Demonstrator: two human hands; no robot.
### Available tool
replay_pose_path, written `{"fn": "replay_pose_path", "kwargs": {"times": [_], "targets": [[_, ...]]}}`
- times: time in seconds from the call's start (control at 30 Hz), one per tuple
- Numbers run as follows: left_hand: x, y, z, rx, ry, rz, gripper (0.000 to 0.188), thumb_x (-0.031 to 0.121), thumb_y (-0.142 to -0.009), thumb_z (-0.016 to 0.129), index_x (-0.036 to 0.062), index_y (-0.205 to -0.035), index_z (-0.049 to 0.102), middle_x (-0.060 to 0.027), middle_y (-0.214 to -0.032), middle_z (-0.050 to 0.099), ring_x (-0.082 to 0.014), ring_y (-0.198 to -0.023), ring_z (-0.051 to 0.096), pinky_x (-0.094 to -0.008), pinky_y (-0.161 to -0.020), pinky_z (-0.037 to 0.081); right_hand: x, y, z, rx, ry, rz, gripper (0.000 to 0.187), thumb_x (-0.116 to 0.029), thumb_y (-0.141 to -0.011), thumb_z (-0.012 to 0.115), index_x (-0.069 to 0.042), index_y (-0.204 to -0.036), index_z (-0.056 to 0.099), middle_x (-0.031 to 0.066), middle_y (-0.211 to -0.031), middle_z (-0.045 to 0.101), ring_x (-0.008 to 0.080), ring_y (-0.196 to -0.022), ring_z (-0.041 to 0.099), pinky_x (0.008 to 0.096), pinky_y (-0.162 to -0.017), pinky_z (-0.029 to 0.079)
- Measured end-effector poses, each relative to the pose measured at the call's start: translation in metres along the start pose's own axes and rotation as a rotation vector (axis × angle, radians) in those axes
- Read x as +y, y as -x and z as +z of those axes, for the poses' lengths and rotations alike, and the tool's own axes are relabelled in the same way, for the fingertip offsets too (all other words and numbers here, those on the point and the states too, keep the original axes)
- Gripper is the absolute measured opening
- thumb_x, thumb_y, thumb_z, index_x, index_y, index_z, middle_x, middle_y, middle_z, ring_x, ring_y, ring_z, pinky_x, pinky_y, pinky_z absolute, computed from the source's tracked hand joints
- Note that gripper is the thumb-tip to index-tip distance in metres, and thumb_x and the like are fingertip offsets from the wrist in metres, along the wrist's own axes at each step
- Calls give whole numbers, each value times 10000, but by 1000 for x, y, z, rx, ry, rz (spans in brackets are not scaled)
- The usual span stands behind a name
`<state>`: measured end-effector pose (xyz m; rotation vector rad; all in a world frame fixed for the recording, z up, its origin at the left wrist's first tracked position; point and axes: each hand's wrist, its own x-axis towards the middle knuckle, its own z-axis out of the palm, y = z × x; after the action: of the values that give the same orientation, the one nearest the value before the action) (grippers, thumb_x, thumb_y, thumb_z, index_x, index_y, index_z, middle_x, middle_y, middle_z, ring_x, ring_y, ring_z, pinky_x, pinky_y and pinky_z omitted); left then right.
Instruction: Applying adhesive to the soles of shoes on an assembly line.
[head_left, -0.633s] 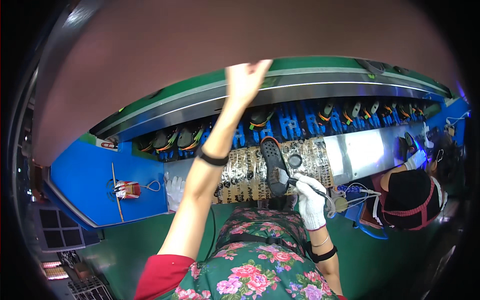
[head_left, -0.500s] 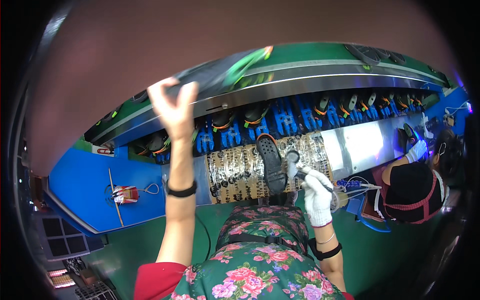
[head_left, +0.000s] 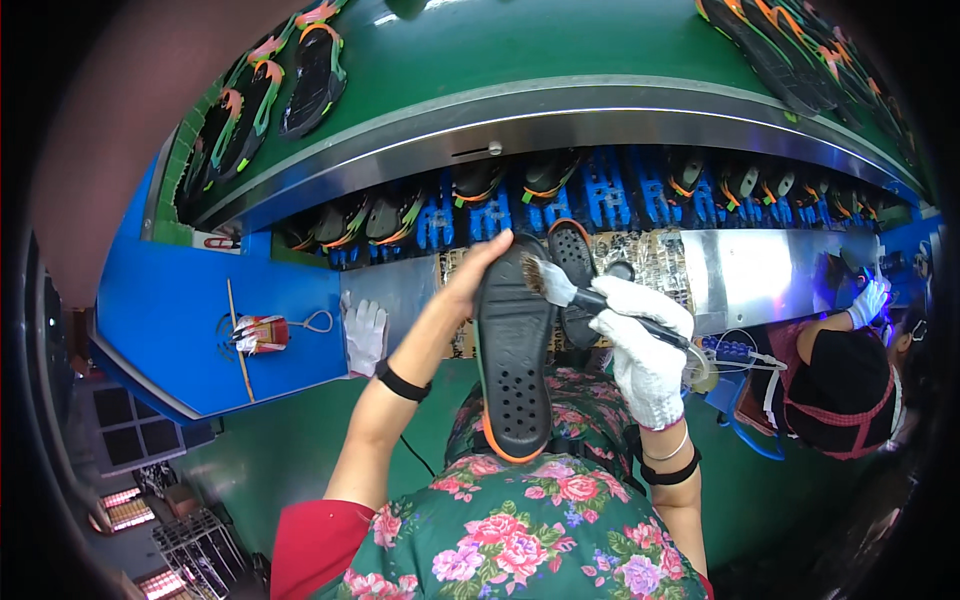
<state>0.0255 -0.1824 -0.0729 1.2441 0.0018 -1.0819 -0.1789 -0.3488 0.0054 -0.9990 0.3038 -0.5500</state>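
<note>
Off the green belt [head_left: 520,70] now, the perforated black sole [head_left: 515,335] hangs over the desk's [head_left: 740,275] near edge, gripped by the bare left hand [head_left: 480,272]. The gloved right hand [head_left: 645,350] clasps a brush [head_left: 562,287], shifted here from the second sole [head_left: 573,250], lying just beside.

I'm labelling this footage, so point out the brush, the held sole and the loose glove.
Brush [head_left: 559,285], head view: on its white collar.
Held sole [head_left: 514,335], head view: on its black middle.
Loose glove [head_left: 366,334], head view: on its middle.
</note>
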Motion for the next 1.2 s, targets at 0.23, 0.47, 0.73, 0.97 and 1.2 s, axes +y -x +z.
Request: {"fn": "replay_pose_path", "kwargs": {"times": [0.23, 0.47, 0.73, 0.97, 1.2], "targets": [[-84, 65, 34, -645, 581, -217, 1217, 968, -821, 196, 47, -1613, 277, -379, -1528, 396, -517, -1340, 510, -578, -1140, 412, -3, -7, 15, 102, 79, 117, 240, 127, -784, 724, 55, -1013, 729, 253, -1171, 715, 310, -1059, 713, 373, -879, 612], [-70, 56, 50, -512, 737, -137, 1222, 996, -790, 165, 35, -1490, 446, -223, -1192, 646, -321, -939, 697, -464, -861, 582, -16, -12, 26, 1, 195, 63, 185, 119, -815, 723, 57, -988, 740, 224, -1092, 732, 239, -877, 728, 333, -749, 619], [-25, 52, 84, -377, 890, 23, 1052, 918, -878, 256, 110, -1516, 470, -123, -1440, 580, -290, -1249, 620, -462, -1068, 512, -20, -40, 21, -230, 909, -760, 264, 54, -806, 747, -17, -1059, 768, 142, -1084, 759, 258, -914, 734, 358, -789, 574], [-43, 51, 96, -624, 834, 171, 1059, 903, -899, 196, 92, -1534, 442, -112, -1459, 563, -258, -1307, 573, -428, -1116, 464, -28, -49, 19, -162, 1112, -907, 333, -24, -803, 751, -62, -1134, 765, 108, -1141, 755, 295, -1014, 720, 387, -850, 566], [-46, 44, 84, -451, 591, 113, 1082, 906, -898, 161, 77, -1544, 420, -114, -1476, 548, -261, -1331, 558, -420, -1142, 440, -28, -22, 19, -320, 1016, -656, 362, -97, -794, 752, -101, -1156, 761, 101, -1141, 743, 318, -1052, 710, 459, -955, 542]]}}
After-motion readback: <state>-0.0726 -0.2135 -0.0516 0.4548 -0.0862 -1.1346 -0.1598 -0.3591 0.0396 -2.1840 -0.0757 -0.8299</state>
